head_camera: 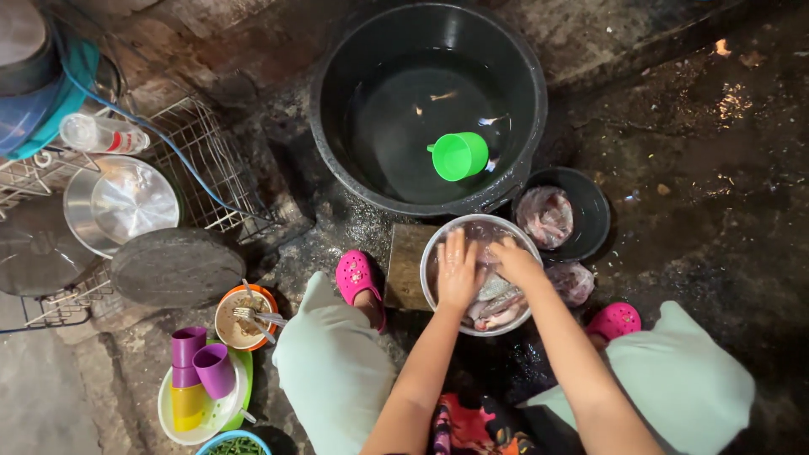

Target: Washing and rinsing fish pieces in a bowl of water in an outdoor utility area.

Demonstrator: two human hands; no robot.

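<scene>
A round metal bowl (434,253) stands on the wet ground between my knees, with several raw fish pieces (499,310) lying in water. My left hand (459,270) lies flat in the bowl, fingers spread over the fish. My right hand (516,261) reaches in beside it, fingers curled down onto the fish; whether it grips a piece is hidden. Just beyond the bowl stands a big black tub (337,126) of water with a green plastic scoop (459,156) floating in it.
A small black bucket (594,211) with a plastic bag stands to the right, a wooden board (406,265) to the left. A wire rack (211,143) with pans, purple cups (206,362), plates and my pink clogs (358,278) lie around.
</scene>
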